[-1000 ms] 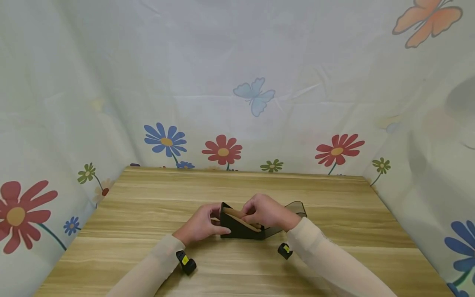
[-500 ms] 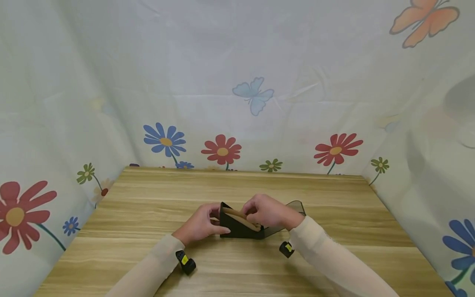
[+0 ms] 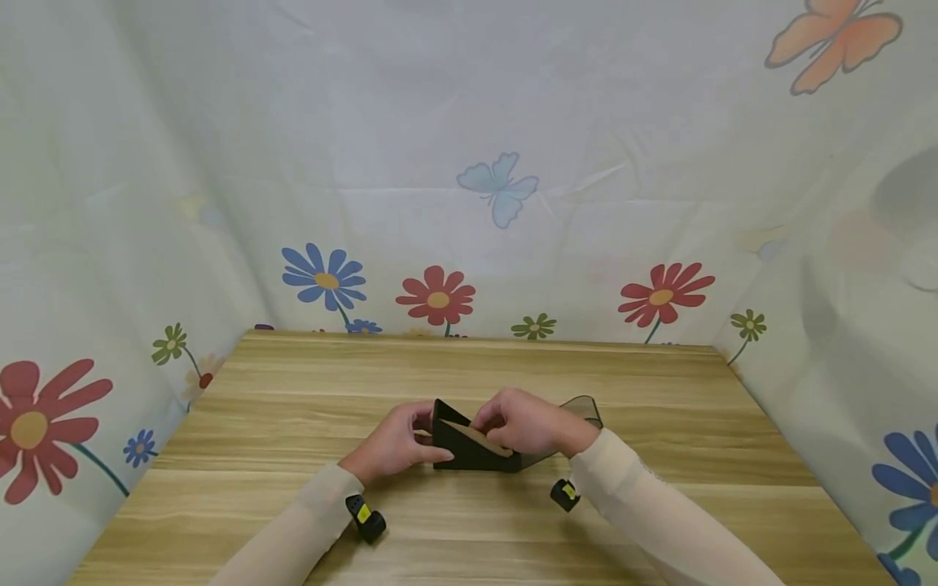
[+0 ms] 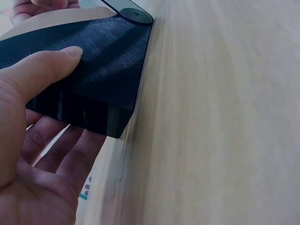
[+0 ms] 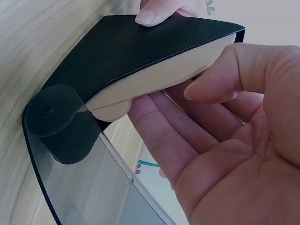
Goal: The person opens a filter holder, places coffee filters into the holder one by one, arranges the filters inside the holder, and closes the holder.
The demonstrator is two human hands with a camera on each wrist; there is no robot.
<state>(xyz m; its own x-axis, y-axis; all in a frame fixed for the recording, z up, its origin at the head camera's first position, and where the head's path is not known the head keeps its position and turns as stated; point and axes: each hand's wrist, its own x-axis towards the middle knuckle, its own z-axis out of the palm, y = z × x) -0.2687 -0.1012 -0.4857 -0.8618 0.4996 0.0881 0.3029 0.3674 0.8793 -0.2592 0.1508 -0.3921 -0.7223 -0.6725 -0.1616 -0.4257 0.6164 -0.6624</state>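
Note:
A black wedge-shaped box (image 3: pixel 469 449) with a hinged smoky clear lid (image 3: pixel 582 407) stands on the table. Inside sits a stack of tan paper sheets that look like coffee filters (image 5: pixel 154 77), with curved edges and a rounded tab. My left hand (image 3: pixel 399 439) grips the box's left end, thumb (image 4: pixel 56 65) on the ribbed near side and fingers around behind. My right hand (image 3: pixel 523 419) reaches in at the box's open side. Its fingertips (image 5: pixel 140 105) touch the filters, and the thumb lies by their edge with no paper visible between thumb and fingers.
The lid hangs open to the right, beneath my right wrist. A wood-grain table (image 3: pixel 352 374) lies under everything, with a flowered cloth (image 3: pixel 513 244) around its back and sides. Small black cameras (image 3: pixel 366 521) sit at both wrists.
Two layers of filters showed apart in the box earlier; now one layer shows, sitting lower at the left. My right hand has moved slightly down. The left hand keeps its grip.

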